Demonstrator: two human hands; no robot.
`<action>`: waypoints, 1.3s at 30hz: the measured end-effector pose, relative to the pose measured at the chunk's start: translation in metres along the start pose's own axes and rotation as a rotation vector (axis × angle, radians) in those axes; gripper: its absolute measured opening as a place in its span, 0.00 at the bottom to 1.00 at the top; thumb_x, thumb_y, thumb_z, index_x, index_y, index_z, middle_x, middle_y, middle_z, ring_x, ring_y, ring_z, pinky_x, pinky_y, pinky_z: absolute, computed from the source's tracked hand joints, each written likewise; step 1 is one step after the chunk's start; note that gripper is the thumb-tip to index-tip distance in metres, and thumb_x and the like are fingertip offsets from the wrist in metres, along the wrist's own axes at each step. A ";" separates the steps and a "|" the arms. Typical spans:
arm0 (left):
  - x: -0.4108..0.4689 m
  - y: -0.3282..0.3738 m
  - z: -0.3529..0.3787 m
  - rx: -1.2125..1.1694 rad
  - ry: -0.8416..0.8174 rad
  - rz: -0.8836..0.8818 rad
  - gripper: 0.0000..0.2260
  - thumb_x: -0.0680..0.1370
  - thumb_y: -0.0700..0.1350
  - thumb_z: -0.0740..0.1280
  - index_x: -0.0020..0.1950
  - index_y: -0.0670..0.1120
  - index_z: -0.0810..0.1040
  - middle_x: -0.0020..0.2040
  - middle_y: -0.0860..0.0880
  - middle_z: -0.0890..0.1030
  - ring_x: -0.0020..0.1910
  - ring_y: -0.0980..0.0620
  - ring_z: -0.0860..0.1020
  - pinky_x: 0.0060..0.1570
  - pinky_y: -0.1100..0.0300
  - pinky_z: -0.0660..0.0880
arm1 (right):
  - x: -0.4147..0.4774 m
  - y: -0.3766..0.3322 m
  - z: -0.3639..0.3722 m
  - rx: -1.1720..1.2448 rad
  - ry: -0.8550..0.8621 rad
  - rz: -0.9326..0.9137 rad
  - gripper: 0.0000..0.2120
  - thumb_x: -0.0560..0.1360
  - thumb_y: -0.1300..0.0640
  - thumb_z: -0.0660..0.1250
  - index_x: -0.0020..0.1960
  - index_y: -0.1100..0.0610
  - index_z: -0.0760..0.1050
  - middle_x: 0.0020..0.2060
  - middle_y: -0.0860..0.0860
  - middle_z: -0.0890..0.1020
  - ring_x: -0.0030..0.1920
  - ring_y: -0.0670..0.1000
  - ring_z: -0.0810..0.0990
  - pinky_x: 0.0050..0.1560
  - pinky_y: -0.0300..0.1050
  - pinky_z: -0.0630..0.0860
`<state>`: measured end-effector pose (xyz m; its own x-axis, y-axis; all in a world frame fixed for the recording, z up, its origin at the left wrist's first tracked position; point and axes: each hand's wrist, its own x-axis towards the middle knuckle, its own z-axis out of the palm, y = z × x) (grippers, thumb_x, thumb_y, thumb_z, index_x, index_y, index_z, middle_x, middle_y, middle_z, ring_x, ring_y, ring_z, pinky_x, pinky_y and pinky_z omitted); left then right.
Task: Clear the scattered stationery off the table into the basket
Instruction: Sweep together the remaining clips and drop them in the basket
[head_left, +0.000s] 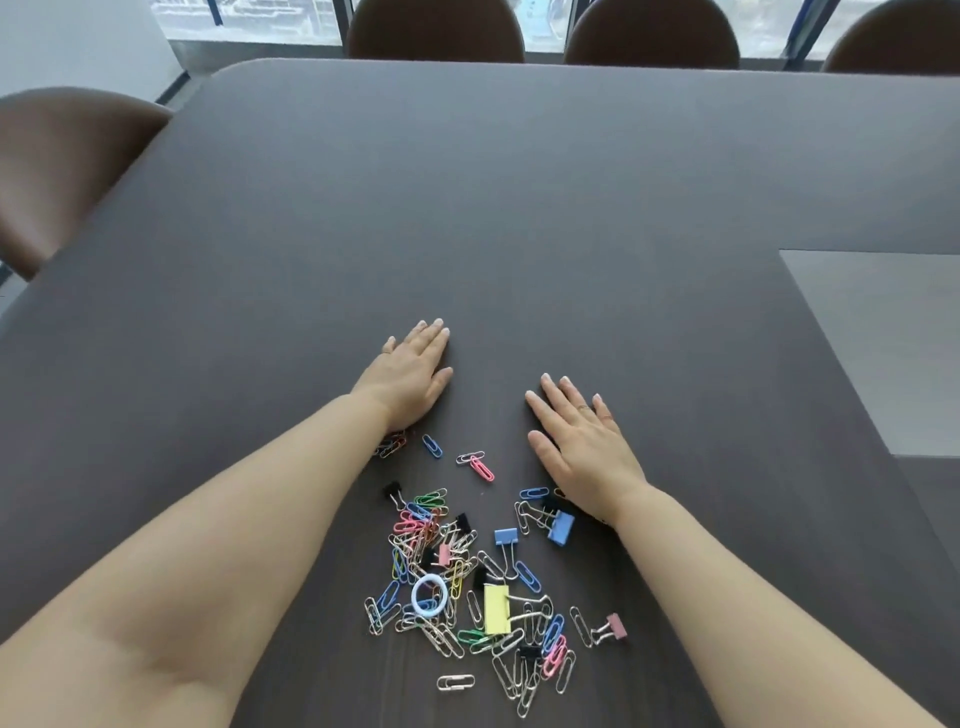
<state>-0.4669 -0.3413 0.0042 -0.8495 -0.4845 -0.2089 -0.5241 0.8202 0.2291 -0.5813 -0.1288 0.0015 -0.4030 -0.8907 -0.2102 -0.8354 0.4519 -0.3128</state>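
A scatter of coloured and silver paper clips (447, 577) lies on the dark table (519, 208) close to me. Among them are binder clips: a yellow one (496, 609), two blue ones (561, 527), a pink one (616, 625), and a pale blue ring (429, 595). My left hand (410, 376) lies flat, palm down, just beyond the pile; a few clips peek out by its wrist. My right hand (584, 447) also rests flat with fingers straight, its wrist over some clips on the pile's right side. Neither hand holds anything. No basket is in view.
Brown chairs stand at the far edge (434, 31) and at the left (57, 171). A light grey panel (893, 343) is set into the table at the right. Windows run behind the chairs.
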 end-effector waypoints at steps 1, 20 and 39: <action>-0.014 0.003 0.004 -0.037 0.010 0.030 0.23 0.82 0.49 0.51 0.75 0.45 0.51 0.76 0.51 0.48 0.74 0.54 0.45 0.72 0.51 0.44 | -0.001 0.001 -0.002 0.033 -0.011 -0.007 0.23 0.81 0.47 0.45 0.75 0.48 0.47 0.75 0.44 0.45 0.74 0.44 0.39 0.72 0.45 0.36; -0.300 0.026 0.064 0.064 0.089 0.068 0.38 0.69 0.70 0.56 0.73 0.52 0.56 0.75 0.52 0.54 0.74 0.49 0.46 0.67 0.47 0.39 | -0.178 -0.051 0.030 0.085 0.139 0.063 0.41 0.65 0.28 0.47 0.74 0.45 0.47 0.72 0.42 0.44 0.74 0.48 0.40 0.74 0.53 0.39; -0.217 0.025 0.074 0.010 0.299 0.277 0.22 0.72 0.60 0.57 0.65 0.58 0.68 0.64 0.48 0.72 0.65 0.46 0.64 0.65 0.43 0.60 | -0.121 -0.062 0.062 -0.128 0.422 -0.157 0.26 0.68 0.33 0.59 0.59 0.46 0.74 0.54 0.52 0.78 0.54 0.53 0.69 0.50 0.52 0.75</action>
<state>-0.2917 -0.1930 -0.0149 -0.9393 -0.3106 0.1455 -0.2737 0.9345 0.2278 -0.4578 -0.0465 -0.0107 -0.3627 -0.9021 0.2339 -0.9271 0.3238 -0.1888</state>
